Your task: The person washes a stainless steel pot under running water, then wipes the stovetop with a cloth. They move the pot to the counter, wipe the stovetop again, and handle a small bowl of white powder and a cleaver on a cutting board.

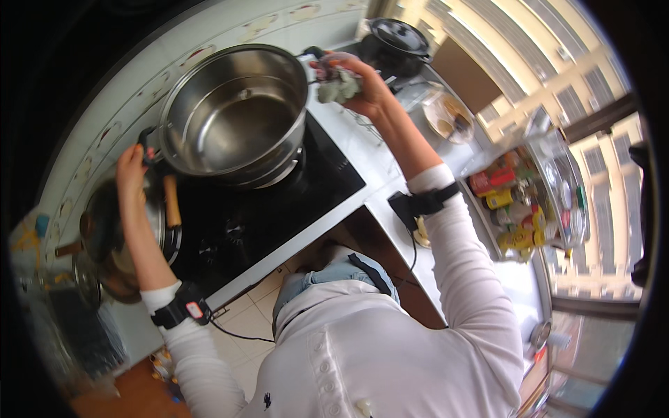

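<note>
A large stainless steel pot (pixel 245 117) with two dark side handles is tilted over the black glass cooktop (pixel 324 157), its open mouth facing me. Nothing shows inside it but bare shiny metal. My left hand (pixel 130 170) grips the handle at the pot's left side. At the far right handle is my right hand (pixel 360 78), with a bunched grey cloth (pixel 337 83) in its fingers. The fingers there partly hide the handle. Under the pot, part of a burner's metal ring shows; whether the pot rests on it I cannot tell.
Left of the cooktop sits a wok (pixel 110 224) with a wooden handle (pixel 171 201). A lidded black pot (pixel 400 39) stands in the back corner by the window. Along the right counter are a bowl (pixel 448 117) and a rack of condiment bottles (pixel 517 209). Tiled wall rises behind.
</note>
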The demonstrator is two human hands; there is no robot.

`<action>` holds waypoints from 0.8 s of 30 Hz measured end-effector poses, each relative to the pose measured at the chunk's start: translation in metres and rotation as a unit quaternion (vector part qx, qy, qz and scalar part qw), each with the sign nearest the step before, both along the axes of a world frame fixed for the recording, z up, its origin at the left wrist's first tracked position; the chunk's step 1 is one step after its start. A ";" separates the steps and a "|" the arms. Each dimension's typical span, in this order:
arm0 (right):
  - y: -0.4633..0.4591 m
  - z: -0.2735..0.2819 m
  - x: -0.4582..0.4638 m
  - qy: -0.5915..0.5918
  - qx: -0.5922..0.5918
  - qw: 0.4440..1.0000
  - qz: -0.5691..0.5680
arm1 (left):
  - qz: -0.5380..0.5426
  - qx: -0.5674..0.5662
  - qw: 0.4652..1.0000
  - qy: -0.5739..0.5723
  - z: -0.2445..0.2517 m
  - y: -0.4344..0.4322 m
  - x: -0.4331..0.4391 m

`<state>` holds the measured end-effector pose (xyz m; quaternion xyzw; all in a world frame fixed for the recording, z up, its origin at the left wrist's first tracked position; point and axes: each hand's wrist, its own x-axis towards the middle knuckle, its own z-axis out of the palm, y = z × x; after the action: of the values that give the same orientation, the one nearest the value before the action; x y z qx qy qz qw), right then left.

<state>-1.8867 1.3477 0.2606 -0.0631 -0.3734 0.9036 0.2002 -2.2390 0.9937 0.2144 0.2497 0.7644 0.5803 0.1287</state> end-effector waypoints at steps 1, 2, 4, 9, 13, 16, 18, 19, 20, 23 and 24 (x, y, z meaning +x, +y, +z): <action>0.000 -0.002 0.000 0.001 -0.001 1.000 -0.005 | 0.002 0.000 1.000 -0.008 -0.006 -0.004 -0.012; 0.000 -0.005 -0.001 0.004 0.008 1.000 -0.008 | 0.017 -0.033 0.999 -0.037 -0.007 -0.009 -0.027; 0.001 -0.008 -0.003 0.023 0.017 0.999 0.018 | -0.022 -0.036 0.997 -0.066 -0.009 -0.017 -0.050; -0.049 -0.034 0.032 0.059 -0.166 0.973 -0.151 | 0.099 -0.065 0.993 -0.006 0.014 -0.002 -0.030; -0.118 -0.065 0.130 0.043 -0.102 0.994 -0.015 | 0.131 -0.002 0.910 0.394 0.071 0.018 0.097; -0.188 -0.086 0.205 -0.036 -0.082 0.995 -0.031 | -0.034 0.166 0.885 0.434 0.070 0.048 0.223; -0.236 -0.096 0.248 -0.126 -0.132 0.979 -0.089 | -0.205 0.185 0.889 0.366 0.047 0.070 0.300; -0.258 -0.102 0.268 -0.174 -0.173 0.960 -0.135 | -0.291 0.200 0.888 0.296 0.029 0.079 0.339; -0.280 -0.105 0.287 -0.214 -0.216 0.934 -0.186 | -0.366 0.129 0.853 0.349 0.019 0.080 0.368; -0.346 -0.110 0.345 -0.214 -0.249 0.884 -0.331 | -0.535 0.112 0.775 0.317 -0.017 0.080 0.442; -0.365 -0.110 0.362 -0.225 -0.267 0.861 -0.369 | -0.575 0.096 0.762 0.282 -0.028 0.078 0.461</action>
<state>-1.5244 0.9823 0.1511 -0.4486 -0.1021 0.7898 0.4056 -1.7783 1.0721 0.1863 0.8056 0.4198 0.3711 0.1923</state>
